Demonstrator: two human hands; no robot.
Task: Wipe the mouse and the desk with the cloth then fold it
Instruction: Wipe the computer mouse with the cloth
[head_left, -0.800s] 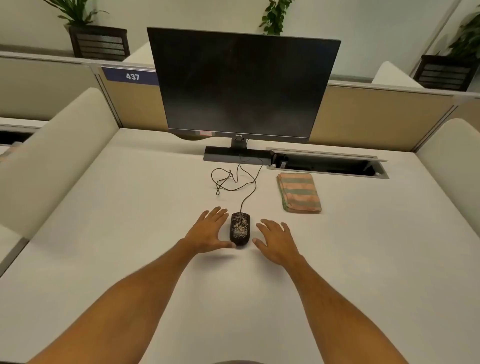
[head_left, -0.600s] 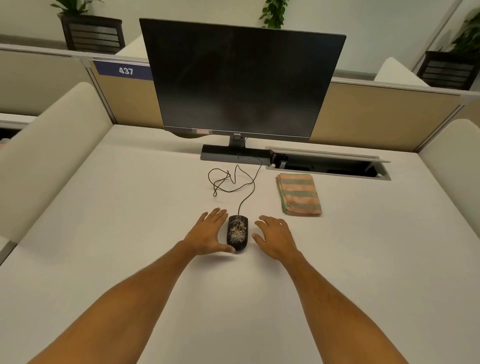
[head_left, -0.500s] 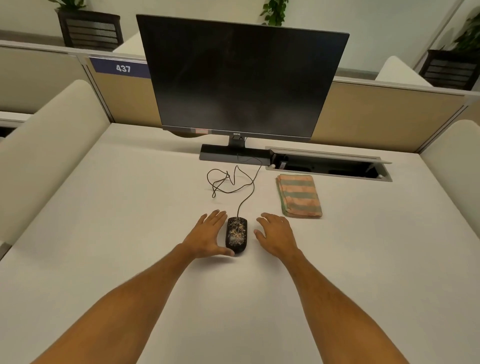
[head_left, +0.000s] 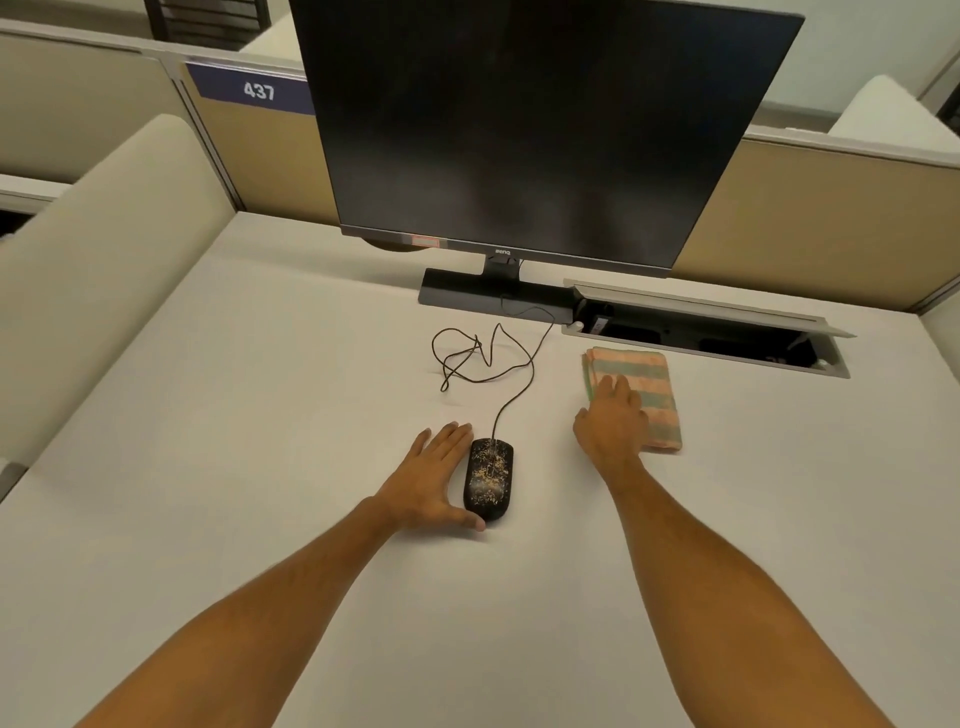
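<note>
A black wired mouse speckled with pale crumbs lies on the white desk. My left hand rests flat beside the mouse's left side, thumb touching its near end, fingers apart. A folded cloth with orange and green stripes lies to the right, just in front of the cable slot. My right hand lies over the cloth's near left corner, fingers spread on it, not gripping it.
A dark monitor on its stand rises behind the mouse. The mouse cable loops between the stand and the mouse. An open cable tray is sunk into the desk at the back right. Beige partitions surround the desk.
My right hand has left the mouse's right side and moved forward and right onto the cloth. My left hand stays beside the mouse. The view has moved closer.
</note>
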